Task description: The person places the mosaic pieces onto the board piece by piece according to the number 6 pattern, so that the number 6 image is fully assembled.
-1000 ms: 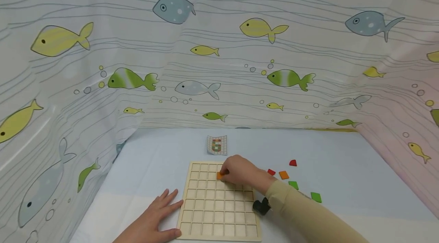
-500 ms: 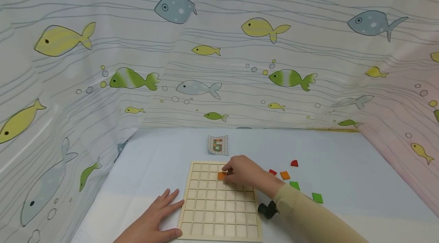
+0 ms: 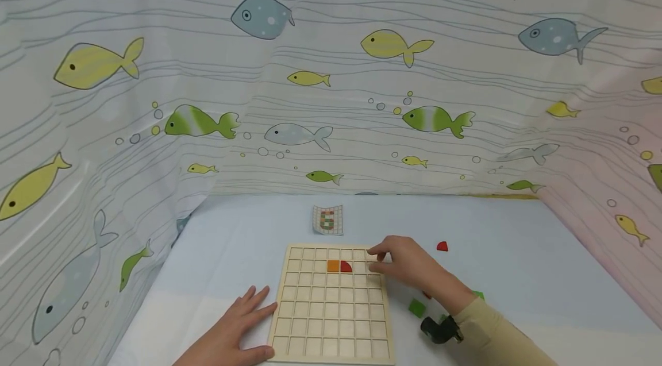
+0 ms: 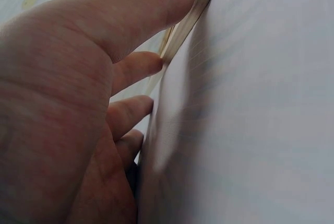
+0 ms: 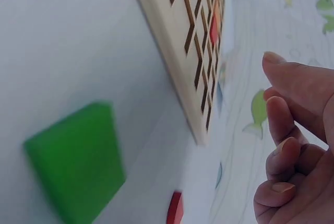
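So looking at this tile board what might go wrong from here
The black device by the right hand looks close to a green tile and might knock it. The left hand touches the left edge of the board, so a push could shift it. The red piece on the board has a rounded side, so a brush might turn it.

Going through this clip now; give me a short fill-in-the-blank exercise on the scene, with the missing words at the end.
1. In the grid of the wooden board, directly right of the orange square, lies a curved-edged piece coloured ____.
2. The left hand touches the board along its ____ edge.
3. Counting every piece set in the grid gives ____.
4. Between its fingers, the right hand holds ____.

Missing words: red; left; two; nothing.
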Tool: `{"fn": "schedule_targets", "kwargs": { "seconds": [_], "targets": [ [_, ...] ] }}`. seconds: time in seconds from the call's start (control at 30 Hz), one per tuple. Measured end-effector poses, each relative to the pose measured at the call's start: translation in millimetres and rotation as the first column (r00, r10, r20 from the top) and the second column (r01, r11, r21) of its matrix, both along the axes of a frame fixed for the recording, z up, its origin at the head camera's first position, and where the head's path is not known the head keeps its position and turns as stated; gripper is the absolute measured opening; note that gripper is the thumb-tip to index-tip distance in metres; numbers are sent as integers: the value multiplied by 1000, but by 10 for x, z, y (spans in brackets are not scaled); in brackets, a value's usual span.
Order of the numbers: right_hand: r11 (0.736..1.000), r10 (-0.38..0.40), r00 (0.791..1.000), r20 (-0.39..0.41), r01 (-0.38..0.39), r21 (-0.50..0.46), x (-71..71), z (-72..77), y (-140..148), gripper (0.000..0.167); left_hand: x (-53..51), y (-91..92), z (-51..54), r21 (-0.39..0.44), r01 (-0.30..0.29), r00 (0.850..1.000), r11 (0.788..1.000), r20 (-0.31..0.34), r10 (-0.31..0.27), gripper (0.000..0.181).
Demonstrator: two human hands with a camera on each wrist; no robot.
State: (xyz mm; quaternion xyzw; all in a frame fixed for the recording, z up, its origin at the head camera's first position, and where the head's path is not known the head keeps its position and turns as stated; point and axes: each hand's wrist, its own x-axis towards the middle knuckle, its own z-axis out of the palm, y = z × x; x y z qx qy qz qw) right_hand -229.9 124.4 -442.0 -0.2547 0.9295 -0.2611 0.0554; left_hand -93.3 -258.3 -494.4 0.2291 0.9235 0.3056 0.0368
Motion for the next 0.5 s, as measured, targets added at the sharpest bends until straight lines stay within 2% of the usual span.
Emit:
{"fn": "schedule_targets", "kwargs": {
  "seconds": [0.13,0.37,0.5],
  "targets": [
    [998,-58,998,4,58,-15,42,-38,180,32,-2,-16,-21,1,12,999,1000,-32,-12,68],
    [989,-140,989,39,142,-51,162,-76,474,35,-5,-9,-47,2,-1,998,1000,-59,2,66],
    [982,-168,984,52,171,-74,220,-97,660,33,-8,2,-38,18,-8,999,1000,-39,8,66]
  ]
}}
